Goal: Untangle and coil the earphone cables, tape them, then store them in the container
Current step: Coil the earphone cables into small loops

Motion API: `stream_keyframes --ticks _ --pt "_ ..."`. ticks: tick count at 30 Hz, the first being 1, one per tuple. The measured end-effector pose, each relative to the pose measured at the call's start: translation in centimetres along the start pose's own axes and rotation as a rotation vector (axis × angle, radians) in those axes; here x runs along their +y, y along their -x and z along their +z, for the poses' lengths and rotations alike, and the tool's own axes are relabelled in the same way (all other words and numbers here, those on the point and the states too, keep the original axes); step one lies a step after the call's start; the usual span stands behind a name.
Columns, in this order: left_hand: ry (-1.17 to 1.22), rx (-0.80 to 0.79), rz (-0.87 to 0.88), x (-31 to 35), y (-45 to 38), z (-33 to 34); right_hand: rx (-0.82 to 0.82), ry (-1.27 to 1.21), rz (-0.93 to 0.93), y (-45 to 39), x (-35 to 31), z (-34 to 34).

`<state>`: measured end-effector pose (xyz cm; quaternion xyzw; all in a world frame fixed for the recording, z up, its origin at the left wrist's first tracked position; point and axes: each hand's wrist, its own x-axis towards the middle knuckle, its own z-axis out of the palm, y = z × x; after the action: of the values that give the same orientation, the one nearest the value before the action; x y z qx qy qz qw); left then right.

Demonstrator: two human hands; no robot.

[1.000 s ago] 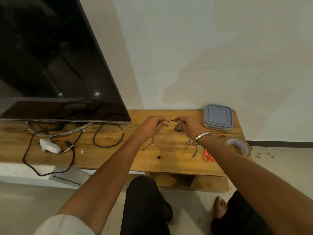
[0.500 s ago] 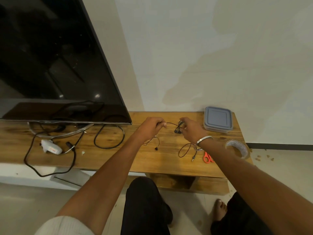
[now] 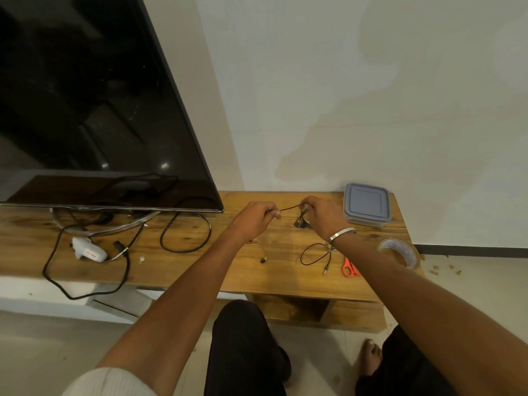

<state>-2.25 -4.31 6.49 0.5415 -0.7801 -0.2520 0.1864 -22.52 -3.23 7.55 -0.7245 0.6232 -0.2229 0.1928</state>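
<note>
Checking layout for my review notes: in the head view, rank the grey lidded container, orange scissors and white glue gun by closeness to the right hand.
1. Grey lidded container, just right of the right hand.
2. Orange scissors, nearer the front edge.
3. White glue gun, far left.

Light: dim, warm indoor light.
Glare: two small bright spots on the television screen point(image 3: 85, 110), left of frame.
Distortion: wide-angle bending toward edges.
Focus: soft overall; thin cables smeared.

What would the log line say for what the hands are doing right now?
step: untangling | left hand: pinches earphone cable | right hand: holds cable bundle | container: lid on | tape roll: untouched
</note>
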Motion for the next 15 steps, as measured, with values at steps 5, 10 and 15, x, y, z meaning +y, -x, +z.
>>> stream_keyframes --ticks 5,10,15 --pt "0.013 0.018 -0.029 -0.5 0.3 -0.2 0.071 0.024 0.137 0.1 1.5 -1.0" --pt "0.024 0.008 -0.020 0.4 0.5 -0.2 -0.130 0.073 0.229 0.7 1.8 -0.8" --pt "0.028 -0.009 -0.002 1.7 0.4 0.5 -0.260 -0.004 0.002 1.2 -0.4 -0.2"
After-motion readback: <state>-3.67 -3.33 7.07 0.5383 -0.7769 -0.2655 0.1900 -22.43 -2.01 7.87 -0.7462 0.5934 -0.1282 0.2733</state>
